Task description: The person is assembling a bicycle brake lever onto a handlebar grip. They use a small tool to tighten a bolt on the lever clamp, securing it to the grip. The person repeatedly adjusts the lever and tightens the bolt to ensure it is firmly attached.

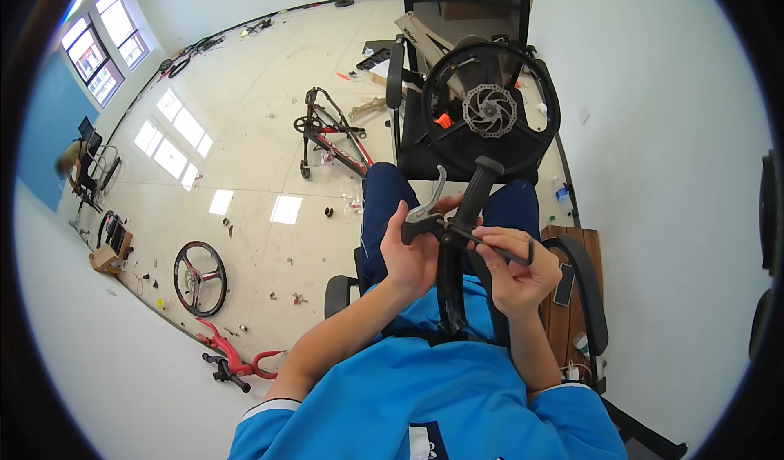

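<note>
In front of my body a black handlebar (450, 288) stands between my arms, its rubber grip (480, 186) pointing up and away. A brake lever (428, 205) with a silver blade and black body sits just below the grip. My left hand (412, 257) is closed around the lever body and bar, some fingers hidden behind. On the right, my right hand (520, 274) pinches a dark L-shaped hex key (519, 257). One end of the key reaches the lever clamp; whether it sits in a bolt I cannot tell.
A black wheel (431, 125) with a disc rotor (489, 111) rests on a chair ahead. Bike frame parts (336, 143), another wheel (222, 278) and a red frame piece (233, 359) lie on the floor leftward. A phone (563, 285) lies on wooden boards at right.
</note>
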Demonstrator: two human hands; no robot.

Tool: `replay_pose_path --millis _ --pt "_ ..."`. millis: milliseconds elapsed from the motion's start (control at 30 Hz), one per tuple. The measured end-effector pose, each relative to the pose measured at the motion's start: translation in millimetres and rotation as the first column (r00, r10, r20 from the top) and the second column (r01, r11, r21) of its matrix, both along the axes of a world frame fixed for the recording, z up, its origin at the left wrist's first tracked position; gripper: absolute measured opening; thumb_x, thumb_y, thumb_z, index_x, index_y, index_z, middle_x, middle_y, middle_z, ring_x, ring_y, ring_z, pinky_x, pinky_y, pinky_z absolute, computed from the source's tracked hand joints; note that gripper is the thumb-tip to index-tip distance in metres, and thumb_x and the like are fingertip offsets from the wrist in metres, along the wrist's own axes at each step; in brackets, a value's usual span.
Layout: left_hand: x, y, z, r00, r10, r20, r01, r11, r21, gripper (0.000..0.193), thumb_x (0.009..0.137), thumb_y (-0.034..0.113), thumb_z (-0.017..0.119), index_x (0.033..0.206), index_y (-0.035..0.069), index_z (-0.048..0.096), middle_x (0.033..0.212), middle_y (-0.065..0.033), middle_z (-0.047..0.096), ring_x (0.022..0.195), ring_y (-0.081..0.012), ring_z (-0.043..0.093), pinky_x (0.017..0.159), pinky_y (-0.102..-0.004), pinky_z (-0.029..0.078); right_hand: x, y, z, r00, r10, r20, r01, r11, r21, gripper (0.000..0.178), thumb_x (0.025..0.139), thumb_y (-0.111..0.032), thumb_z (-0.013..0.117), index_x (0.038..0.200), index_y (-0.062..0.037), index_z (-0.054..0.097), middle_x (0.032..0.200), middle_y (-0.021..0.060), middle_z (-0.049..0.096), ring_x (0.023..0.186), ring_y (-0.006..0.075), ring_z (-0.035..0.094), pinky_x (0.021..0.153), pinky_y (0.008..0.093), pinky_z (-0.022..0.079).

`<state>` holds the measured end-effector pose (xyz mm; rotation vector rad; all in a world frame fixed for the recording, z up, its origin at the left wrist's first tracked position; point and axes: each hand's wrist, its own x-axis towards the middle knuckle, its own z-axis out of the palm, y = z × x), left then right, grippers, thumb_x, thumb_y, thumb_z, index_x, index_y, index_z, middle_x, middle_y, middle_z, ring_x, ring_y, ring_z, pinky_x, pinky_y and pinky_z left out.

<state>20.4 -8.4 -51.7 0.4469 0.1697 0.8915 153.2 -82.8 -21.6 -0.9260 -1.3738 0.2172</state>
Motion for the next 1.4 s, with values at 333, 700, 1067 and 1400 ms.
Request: replay_pose_path --millis 333,700,1067,1400 --pt "1.9 3.2 -13.9 1.000 -0.020 0.016 0.021 0.997 -0.072 0.067 0.099 0.052 0.031 0.132 -0.003 0.049 0.129 -0.0198 0.058 0.120 -0.0295 0.055 0.107 -0.0415 0.039 3.6 12.1 20.8 0.942 0.035 0.334 -0.044 0.999 0.019 0.023 0.078 0.003 0.074 0.101 0.0008 0.070 0.097 0.0140 0.073 0.090 0.0269 0.073 0.073 0.0295 0.058" --pt "3.8 0.0 -12.4 0.999 -0.010 -0.037 0.009 0.999 -0.040 0.063 0.100 0.051 0.034 0.125 -0.004 0.052 0.131 -0.0177 0.056 0.123 -0.0296 0.052 0.108 -0.0425 0.037 2.3 7.8 -7.6 0.965 -0.157 0.209 0.166 0.986 -0.028 0.023 0.079 0.004 0.077 0.100 0.0023 0.071 0.089 0.0149 0.073 0.072 0.0177 0.072 0.062 0.0229 0.056" --pt "5.5 1.9 -14.9 0.998 0.015 -0.067 -0.015 1.000 0.004 0.064 0.100 0.052 0.031 0.121 -0.003 0.053 0.124 -0.0175 0.058 0.115 -0.0294 0.057 0.104 -0.0422 0.042 3.6 14.3 12.4 0.934 -0.103 0.343 0.147 0.983 -0.107 0.024 0.076 -0.003 0.079 0.098 -0.0032 0.069 0.085 0.0098 0.067 0.071 0.0194 0.066 0.058 0.0266 0.051" --pt "5.0 -0.7 -13.5 0.995 0.047 -0.082 -0.034 0.987 0.155 0.059 0.103 0.047 0.027 0.126 -0.001 0.053 0.131 -0.0163 0.055 0.120 -0.0256 0.053 0.107 -0.0390 0.037 1.3 14.9 9.3 0.933 -0.080 0.350 0.177 0.951 -0.254 0.015 0.077 -0.008 0.080 0.090 -0.0008 0.074 0.079 0.0101 0.068 0.066 0.0195 0.067 0.058 0.0259 0.051"
